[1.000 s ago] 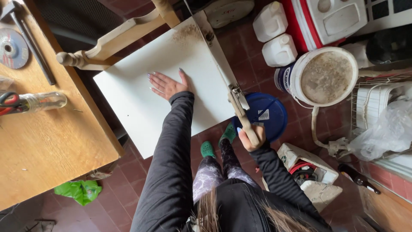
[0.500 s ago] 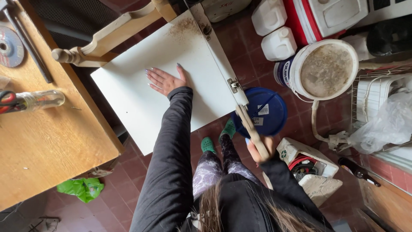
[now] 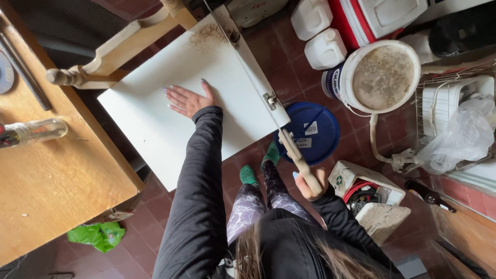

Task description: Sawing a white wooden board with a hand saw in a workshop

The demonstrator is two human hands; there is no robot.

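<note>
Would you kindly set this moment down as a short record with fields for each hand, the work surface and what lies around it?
left hand: flat, fingers spread, pressing on the white board
right hand: gripping the wooden handle of the saw
saw: thin blade runs along the board's right edge
sawdust: at the board's far end
floor: blue lid, white bucket, white jugs
left side: wooden table

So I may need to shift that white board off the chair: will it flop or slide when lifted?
The white board looks like a flat rigid panel, so it should stay stiff. Its smooth face may be slippery, since the left hand presses it flat. Overhanging the wooden chair, it could tip once released.
</note>
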